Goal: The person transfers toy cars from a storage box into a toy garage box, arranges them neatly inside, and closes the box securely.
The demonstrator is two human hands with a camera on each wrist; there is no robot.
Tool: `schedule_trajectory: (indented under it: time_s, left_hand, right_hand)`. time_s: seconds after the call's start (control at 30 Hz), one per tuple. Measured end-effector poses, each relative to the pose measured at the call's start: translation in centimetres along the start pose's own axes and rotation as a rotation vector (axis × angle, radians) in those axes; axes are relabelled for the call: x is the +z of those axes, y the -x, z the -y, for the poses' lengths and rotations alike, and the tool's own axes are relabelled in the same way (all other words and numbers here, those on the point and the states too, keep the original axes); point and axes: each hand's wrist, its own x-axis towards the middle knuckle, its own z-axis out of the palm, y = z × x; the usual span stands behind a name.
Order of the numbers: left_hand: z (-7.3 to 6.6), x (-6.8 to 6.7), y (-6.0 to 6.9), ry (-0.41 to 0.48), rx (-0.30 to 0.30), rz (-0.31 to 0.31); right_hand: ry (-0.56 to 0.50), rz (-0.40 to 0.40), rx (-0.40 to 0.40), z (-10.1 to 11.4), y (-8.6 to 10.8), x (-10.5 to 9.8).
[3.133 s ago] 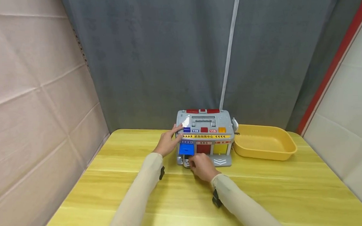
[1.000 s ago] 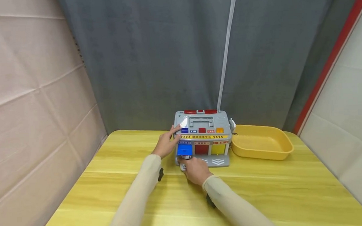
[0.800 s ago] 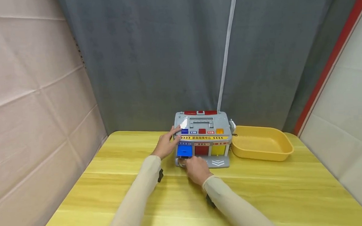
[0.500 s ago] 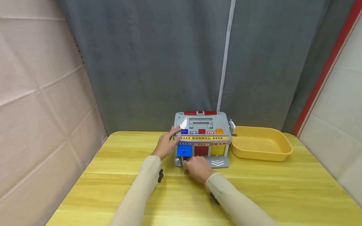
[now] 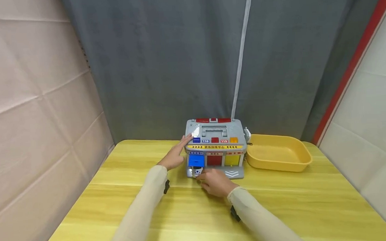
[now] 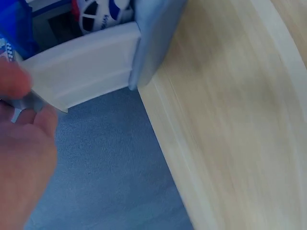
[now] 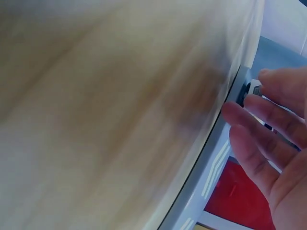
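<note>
A grey toy emergency station [image 5: 217, 147] stands at the back of the table, with blue, red and yellow garage doors. Its blue door [image 5: 196, 160] is raised at the left. A small white toy car [image 5: 198, 171] with dark blue markings sits in that doorway; the left wrist view shows this car [image 6: 101, 17] from the side. My left hand [image 5: 173, 157] rests its fingers on the station's upper left corner, by the blue button. Beside the car is my right hand [image 5: 218, 182], fingers loosely bent and apart in the right wrist view; contact with the car is unclear.
A shallow yellow bin [image 5: 279, 166] stands right of the station. A white knob-like part [image 5: 247, 133] juts from the station's right side. Grey curtain [image 5: 165, 64] hangs behind the wood-patterned table [image 5: 119, 194], and pale cloth covers the left side.
My right hand has drawn back slightly to the right from the doorway, and the car's front now shows. My left thumb has come away from the station's front; its index finger stays on top.
</note>
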Motion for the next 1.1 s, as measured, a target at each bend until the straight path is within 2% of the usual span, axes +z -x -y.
schedule_trajectory:
  time_s: [0.13, 0.23, 0.37, 0.57, 0.7, 0.93, 1.1]
  left_hand:
    - [0.3, 0.4, 0.2, -0.074, 0.055, 0.029]
    - [0.7, 0.8, 0.7, -0.090, 0.052, 0.029]
    - [1.2, 1.6, 1.3, -0.115, 0.049, -0.007]
    - [1.7, 2.8, 1.5, -0.242, 0.065, -0.065]
    - [1.8, 3.0, 1.5, -0.304, 0.069, -0.116]
    - [1.4, 3.3, 1.5, -0.307, 0.009, -0.143]
    - [1.2, 3.7, 1.6, -0.300, 0.009, -0.165]
  right_hand:
    - [-0.039, 0.006, 0.018, -0.4, 0.5, 0.0]
    - [-0.080, 0.017, 0.029, -0.6, 0.7, -0.1]
    - [-0.130, 0.034, 0.026, -0.8, 1.1, -0.1]
    - [-0.153, 0.044, -0.002, -0.9, 1.4, -0.5]
    - [-0.161, 0.044, -0.006, -0.7, 1.4, -1.0]
    - [-0.139, 0.088, 0.053, -1.0, 1.6, -2.9]
    - [-0.098, 0.028, 0.037, -1.6, 2.5, -5.4]
